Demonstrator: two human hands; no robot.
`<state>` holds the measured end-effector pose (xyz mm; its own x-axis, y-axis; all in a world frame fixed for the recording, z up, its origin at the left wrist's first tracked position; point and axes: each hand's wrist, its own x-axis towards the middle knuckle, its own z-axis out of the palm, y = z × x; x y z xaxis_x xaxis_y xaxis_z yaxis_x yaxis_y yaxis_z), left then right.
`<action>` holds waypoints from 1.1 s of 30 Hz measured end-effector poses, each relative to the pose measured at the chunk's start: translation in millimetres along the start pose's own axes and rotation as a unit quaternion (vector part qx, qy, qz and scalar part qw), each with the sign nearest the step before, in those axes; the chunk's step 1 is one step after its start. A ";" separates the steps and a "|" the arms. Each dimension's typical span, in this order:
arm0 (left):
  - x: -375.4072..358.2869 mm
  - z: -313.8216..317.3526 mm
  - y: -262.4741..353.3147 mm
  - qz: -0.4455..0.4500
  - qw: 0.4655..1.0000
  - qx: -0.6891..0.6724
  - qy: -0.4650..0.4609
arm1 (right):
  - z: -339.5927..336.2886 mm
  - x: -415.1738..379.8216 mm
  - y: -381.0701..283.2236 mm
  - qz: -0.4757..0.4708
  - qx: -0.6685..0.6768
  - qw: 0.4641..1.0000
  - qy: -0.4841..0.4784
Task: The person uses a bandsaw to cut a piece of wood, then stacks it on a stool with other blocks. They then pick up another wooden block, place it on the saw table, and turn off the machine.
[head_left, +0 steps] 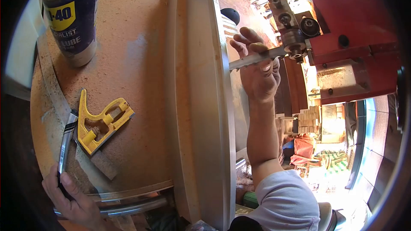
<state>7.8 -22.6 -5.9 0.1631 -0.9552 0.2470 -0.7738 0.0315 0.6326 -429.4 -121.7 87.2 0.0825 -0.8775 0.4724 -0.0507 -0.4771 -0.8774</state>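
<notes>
My right hand (260, 75) is at the bandsaw blade (245, 62), just below the blade guide (295, 42). The thumb lies along the blade's toothed edge and the other fingers curl loosely behind it, partly hidden. Low on the left, my left hand (70, 194) grips a slim silver-and-black marker (66, 143) by its lower end. Its far end rests beside a yellow combination square head (102, 122) lying on the dusty saw table (141, 90).
A dark blue WD-40 spray can (72, 21) stands on the table at upper left. The long metal fence (220, 124) runs along the table between my hands. The red saw housing (355, 38) fills the upper right. Wood pieces and cloths (304, 147) are beyond.
</notes>
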 end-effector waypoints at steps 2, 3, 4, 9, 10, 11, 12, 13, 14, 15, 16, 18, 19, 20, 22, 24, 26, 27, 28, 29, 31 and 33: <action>-0.6 0.7 0.9 0.000 1.000 -0.005 0.004 | 2.3 -1.8 2.0 -0.001 -0.011 1.000 0.005; -0.2 0.6 2.2 -0.001 1.000 -0.010 0.006 | -0.8 -3.6 4.1 -0.002 -0.027 1.000 -0.009; 0.1 0.6 2.8 -0.003 1.000 -0.014 0.008 | -5.5 -6.1 8.8 -0.002 -0.043 0.999 -0.024; 1.9 4.2 4.4 0.007 1.000 -0.015 0.026 | 5.2 -18.9 22.3 0.032 -0.032 0.999 -0.011; 3.2 5.3 6.2 0.013 0.999 -0.019 0.034 | 5.6 -25.1 24.6 0.055 -0.045 0.997 0.001; 3.4 5.4 7.3 0.010 0.999 -0.020 0.033 | 4.7 -31.4 28.2 0.074 -0.060 0.995 0.005; 3.5 4.6 8.5 0.008 0.999 -0.019 0.030 | 3.9 -37.9 32.0 0.093 -0.074 0.993 0.011; 3.6 4.1 8.5 0.006 0.999 -0.019 0.028 | 7.2 -41.7 34.2 0.117 -0.092 0.989 0.022; 3.7 4.2 7.9 0.008 0.999 -0.019 0.029 | 10.4 -45.6 36.3 0.142 -0.108 0.983 0.033; 3.7 4.6 7.5 0.011 0.999 -0.019 0.030 | 13.6 -49.5 38.5 0.166 -0.124 0.977 0.044; 3.7 5.3 7.3 0.014 0.999 -0.021 0.031 | 15.2 -52.6 40.7 0.184 -0.153 0.970 0.037; 2.7 3.4 2.8 0.014 1.000 -0.010 0.021 | 17.5 -52.7 42.1 0.144 -0.240 0.960 -0.010; 2.8 2.1 0.3 0.014 1.000 -0.003 0.015 | 18.7 -52.8 42.7 0.121 -0.282 0.951 -0.030; 2.3 1.1 -1.4 0.008 1.000 -0.006 0.011 | 18.5 -53.4 40.4 0.129 -0.314 0.940 -0.041; 2.9 -1.2 3.4 -0.007 1.000 -0.013 0.003 | 21.2 -52.9 26.3 0.146 -0.318 0.935 -0.063; 3.4 1.8 9.3 -0.010 1.000 -0.016 0.017 | 27.8 -50.1 10.0 0.170 -0.251 0.951 -0.055; 3.2 2.4 9.5 -0.004 1.000 -0.012 0.025 | 29.5 -42.6 2.3 0.140 -0.120 0.983 -0.014; 3.2 2.6 8.4 0.004 1.000 -0.008 0.025 | 26.0 -36.8 0.2 0.096 -0.063 0.993 0.010; 3.4 2.8 7.5 0.014 1.000 -0.005 0.026 | 20.3 -28.7 -4.9 0.087 -0.054 0.995 0.013; 3.6 2.3 6.1 0.017 1.000 -0.011 0.021 | 15.9 -21.2 -9.3 0.077 -0.044 0.996 0.016; 3.7 1.8 2.8 0.023 0.999 -0.023 0.012 | 15.1 -12.7 -12.2 0.080 -0.073 0.994 0.029; 3.6 1.9 2.9 0.019 0.999 -0.027 0.015 | 13.9 -9.2 -13.3 0.078 -0.086 0.993 0.027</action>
<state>5.0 -26.4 -4.6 0.1531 -0.9439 0.2926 -0.7456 0.0840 0.6610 -415.7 -106.6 93.4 0.0075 -0.9402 0.3405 -0.2281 -0.3332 -0.9149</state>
